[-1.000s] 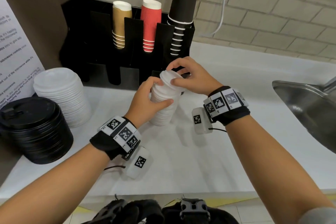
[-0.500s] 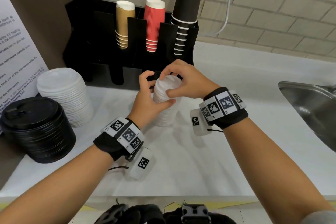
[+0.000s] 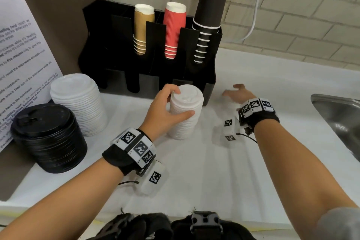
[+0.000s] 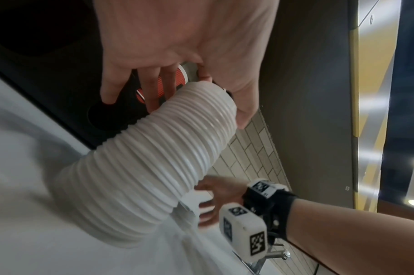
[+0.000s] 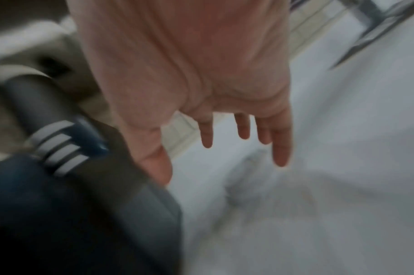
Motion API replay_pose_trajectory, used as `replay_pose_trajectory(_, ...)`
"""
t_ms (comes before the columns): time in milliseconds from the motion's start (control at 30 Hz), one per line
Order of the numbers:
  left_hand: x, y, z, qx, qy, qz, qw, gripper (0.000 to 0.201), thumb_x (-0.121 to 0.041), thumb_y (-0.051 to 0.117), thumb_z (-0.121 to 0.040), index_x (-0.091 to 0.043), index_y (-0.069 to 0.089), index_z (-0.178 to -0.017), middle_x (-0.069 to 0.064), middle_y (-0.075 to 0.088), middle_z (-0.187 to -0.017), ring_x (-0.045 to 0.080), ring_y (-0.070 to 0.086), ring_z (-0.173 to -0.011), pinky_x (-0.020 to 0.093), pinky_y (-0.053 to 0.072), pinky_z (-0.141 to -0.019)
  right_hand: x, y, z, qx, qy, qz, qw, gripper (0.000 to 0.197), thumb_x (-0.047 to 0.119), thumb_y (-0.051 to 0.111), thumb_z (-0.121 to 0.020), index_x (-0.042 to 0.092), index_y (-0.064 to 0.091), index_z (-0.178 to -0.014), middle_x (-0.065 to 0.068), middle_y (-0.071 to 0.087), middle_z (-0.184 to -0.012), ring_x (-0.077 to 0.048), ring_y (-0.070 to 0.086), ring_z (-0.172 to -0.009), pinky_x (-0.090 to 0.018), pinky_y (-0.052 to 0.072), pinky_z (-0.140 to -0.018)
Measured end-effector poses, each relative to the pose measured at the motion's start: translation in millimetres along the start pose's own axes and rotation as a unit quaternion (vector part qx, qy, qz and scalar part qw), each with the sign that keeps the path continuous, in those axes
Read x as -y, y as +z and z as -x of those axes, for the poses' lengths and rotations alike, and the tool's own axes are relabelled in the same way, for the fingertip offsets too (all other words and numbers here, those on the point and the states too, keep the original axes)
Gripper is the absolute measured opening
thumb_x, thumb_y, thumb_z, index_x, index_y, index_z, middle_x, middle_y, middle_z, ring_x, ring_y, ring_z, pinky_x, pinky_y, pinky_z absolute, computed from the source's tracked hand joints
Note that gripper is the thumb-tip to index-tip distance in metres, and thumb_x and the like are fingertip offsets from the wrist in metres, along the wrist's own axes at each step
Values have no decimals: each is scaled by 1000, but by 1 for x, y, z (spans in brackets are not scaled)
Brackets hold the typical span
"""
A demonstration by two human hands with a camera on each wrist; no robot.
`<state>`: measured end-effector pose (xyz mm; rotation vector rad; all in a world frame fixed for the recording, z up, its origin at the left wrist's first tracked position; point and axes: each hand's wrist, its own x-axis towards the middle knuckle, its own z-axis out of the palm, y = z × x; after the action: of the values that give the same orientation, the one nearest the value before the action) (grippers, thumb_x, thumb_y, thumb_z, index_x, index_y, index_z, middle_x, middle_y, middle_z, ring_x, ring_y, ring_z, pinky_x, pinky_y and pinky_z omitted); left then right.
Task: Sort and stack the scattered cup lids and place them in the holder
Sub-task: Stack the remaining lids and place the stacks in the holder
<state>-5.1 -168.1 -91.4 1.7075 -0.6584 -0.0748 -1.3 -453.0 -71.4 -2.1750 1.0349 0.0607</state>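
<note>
Lid stack (image 3: 184, 115) in left grip (image 3: 165, 111), right (image 3: 238, 93) seemingly apart

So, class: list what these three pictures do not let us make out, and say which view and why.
- Head view: the holder's lower slots are too dark to see inside.
- Head view: the left hand hides part of the lid stack.
- Right wrist view: blur hides what lies under the right hand.
- Head view: the sink is cut off at the edge.
</note>
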Motion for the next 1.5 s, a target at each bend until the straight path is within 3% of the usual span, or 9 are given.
replay_pose_trajectory(267,-4,-3,-8,5,-6,5,1000,41,-20,82,-76,-20,50,-102,-15,56,-112,2,53,-105,-3,35,-74,-13,21,-43,17,-7,205,979,88,52,68,-74,38,22,-148,-13,25,-150,-40,39,-132,-50,38,-108)
replay_pose_trajectory(467,-2,-5,-10,2,-7,1,1000,42,-20,82,-75,-22,50,-102,-13,57,-113,0,53,-105,-5,34,-74,-12,21,-51,-1,-42,288,957,88,59,68,-66,25,35,-140,-8,32,-141,-39,41,-128,-50,42,-100)
replay_pose_trajectory(600,-1,-1,-10,-3,-9,-1,1000,43,-22,82,-75,-31,48,-98,-6,55,-119,4,51,-109,-4,35,-74,-8,19,-46,13,-78,283,956,72,47,72,-76,24,41,-137,-10,38,-139,-36,46,-124,-41,45,-95)
replay_pose_trajectory(700,-2,2,-10,-6,-7,-2,1000,44,-23,83,-75,-35,45,-95,-8,56,-115,5,51,-107,-3,36,-73,-8,14,-36,10,-81,262,962,58,36,69,-80,26,45,-132,-8,48,-123,-32,53,-107,-30,44,-75)
replay_pose_trajectory(833,0,4,-10,-13,-13,10,1000,45,-24,83,-75,-34,45,-97,-14,55,-113,1,53,-105,0,38,-73,-7,-9,-10,-45,-72,96,992,46,36,65,-77,27,48,-119,0,57,-91,-18,55,-73,-24,40,-53)
replay_pose_trajectory(967,2,7,-9,-15,-27,32,999,47,-24,83,-75,-35,45,-101,-19,54,-114,-1,53,-106,11,40,-75,3,-28,28,-33,-132,-99,986,44,37,70,-78,23,51,-115,-8,59,-104,-19,61,-81,-35,55,-75)
replay_pose_trajectory(1067,2,8,-9,-19,-26,34,999,51,-22,84,-74,-35,44,-103,-17,54,-116,-3,52,-107,12,40,-77,16,-22,71,26,-228,-213,950,32,32,73,-72,32,60,-101,-2,63,-99,-15,62,-86,-26,52,-71)
replay_pose_trajectory(1267,1,15,-7,-47,-34,46,997,86,-22,88,-68,-35,28,-127,-21,48,-115,-26,47,-98,-2,40,-77,42,6,123,39,-372,-133,918,29,17,74,-76,28,65,-101,4,65,-103,-4,60,-85,-10,47,-71)
replay_pose_trajectory(1500,2,17,-9,-56,-33,42,997,99,-17,89,-67,-28,20,-137,-19,48,-114,-17,51,-101,1,42,-76,61,19,133,58,-395,-8,917,36,20,75,-72,30,63,-103,-3,58,-113,-18,55,-102,-30,47,-88)
